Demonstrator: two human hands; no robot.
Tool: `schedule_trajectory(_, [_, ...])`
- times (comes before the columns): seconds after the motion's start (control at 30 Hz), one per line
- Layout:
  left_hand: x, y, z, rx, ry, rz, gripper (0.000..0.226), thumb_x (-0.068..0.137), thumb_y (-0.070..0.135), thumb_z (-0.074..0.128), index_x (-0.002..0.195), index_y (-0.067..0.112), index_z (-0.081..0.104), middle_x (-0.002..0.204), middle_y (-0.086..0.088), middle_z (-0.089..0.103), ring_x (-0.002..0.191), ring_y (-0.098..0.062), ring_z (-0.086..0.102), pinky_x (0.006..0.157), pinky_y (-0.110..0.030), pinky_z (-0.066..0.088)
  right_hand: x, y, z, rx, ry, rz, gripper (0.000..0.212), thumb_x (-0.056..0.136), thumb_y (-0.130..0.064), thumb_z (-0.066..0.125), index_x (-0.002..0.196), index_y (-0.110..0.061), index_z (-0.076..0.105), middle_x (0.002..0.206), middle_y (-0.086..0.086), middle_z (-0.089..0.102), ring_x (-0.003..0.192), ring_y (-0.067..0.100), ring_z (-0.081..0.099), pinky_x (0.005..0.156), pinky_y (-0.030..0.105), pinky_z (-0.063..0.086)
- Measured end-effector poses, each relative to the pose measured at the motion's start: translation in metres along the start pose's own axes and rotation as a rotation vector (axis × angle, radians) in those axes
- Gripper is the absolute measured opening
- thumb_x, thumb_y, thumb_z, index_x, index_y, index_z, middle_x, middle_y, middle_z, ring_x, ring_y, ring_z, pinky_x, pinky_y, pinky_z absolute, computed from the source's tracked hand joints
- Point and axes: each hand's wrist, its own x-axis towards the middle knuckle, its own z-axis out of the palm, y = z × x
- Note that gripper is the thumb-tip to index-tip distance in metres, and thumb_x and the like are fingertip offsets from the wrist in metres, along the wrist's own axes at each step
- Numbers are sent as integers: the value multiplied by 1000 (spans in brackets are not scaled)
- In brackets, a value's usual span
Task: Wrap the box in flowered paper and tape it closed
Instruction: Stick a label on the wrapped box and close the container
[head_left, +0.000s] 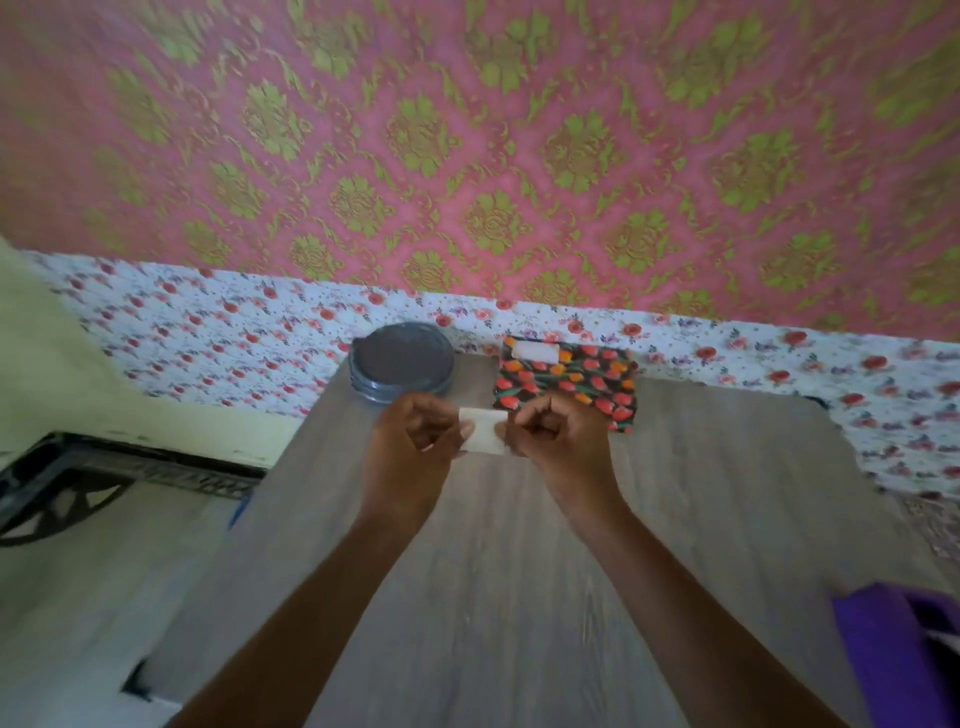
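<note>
Firstly, hands. Left hand (415, 436): fingers curled, thumb and fingertips pinching the left end of a piece of white tape (485, 431). Right hand (561, 436): fingers likewise curled, pinching the right end of the same piece. The tape is stretched between the two hands, lifted off the table (493, 571), just in front of the box's left end.

Task item. Box (569, 382): lying flat on the far part of the table, covered in dark flowered paper (597, 395) printed in red and orange. One white tape strip (535, 352) is stuck on its far-left top. The right hand overlaps the box's near edge in view; whether they touch cannot be told.

Surroundings, placed from the box.
- Far left, off the table: black metal frame (78, 483), low down.
- Left, near but apart from it: round blue-grey lidded container (401, 361), partly hidden by the left hand.
- Behind: white flowered cloth (208, 332), running the width of the view, with pink and green patterned wall covering (467, 130) above.
- Right and well nearer the person: purple object (893, 654), cut off by the picture edge.

Edges and room. The table's left edge runs diagonally left of the container. Bare wood lies nearer than the box, under both forearms.
</note>
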Motion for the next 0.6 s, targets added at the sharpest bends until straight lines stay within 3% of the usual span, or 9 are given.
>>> schedule_trajectory(0.17, [-2, 72, -42, 31, 50, -46, 20, 81, -8, 76, 76, 11, 72, 76, -3, 75, 70, -9, 71, 64, -22, 57, 5, -68, 37, 44, -61, 55, 16, 77, 10, 79, 74, 7, 64, 67, 12, 68, 62, 18, 63, 60, 32, 53])
schedule_trajectory(0.3, [-9, 106, -88, 80, 140, -75, 24, 81, -5, 77, 77, 19, 73, 78, 4, 76, 75, -12, 73, 68, -23, 58, 4, -113, 77, 64, -187, 110, 14, 78, 12, 78, 76, 5, 66, 65, 8, 67, 61, 16, 63, 61, 35, 53])
schedule_trajectory(0.43, [-13, 111, -141, 80, 236, -120, 18, 81, -6, 76, 80, 12, 74, 78, 0, 76, 76, -15, 73, 72, -30, 60, -6, -132, 127, 68, -271, 153, 16, 76, 15, 77, 76, 1, 69, 67, 11, 69, 62, 16, 64, 63, 37, 54])
schedule_trajectory(0.6, [-10, 104, -217, 82, 314, -130, 18, 80, -9, 76, 79, 9, 76, 74, 0, 76, 70, -11, 73, 65, -22, 56, -18, -141, 206, 88, -360, 162, 15, 77, 14, 77, 76, 2, 69, 67, 10, 69, 61, 15, 64, 62, 32, 54])
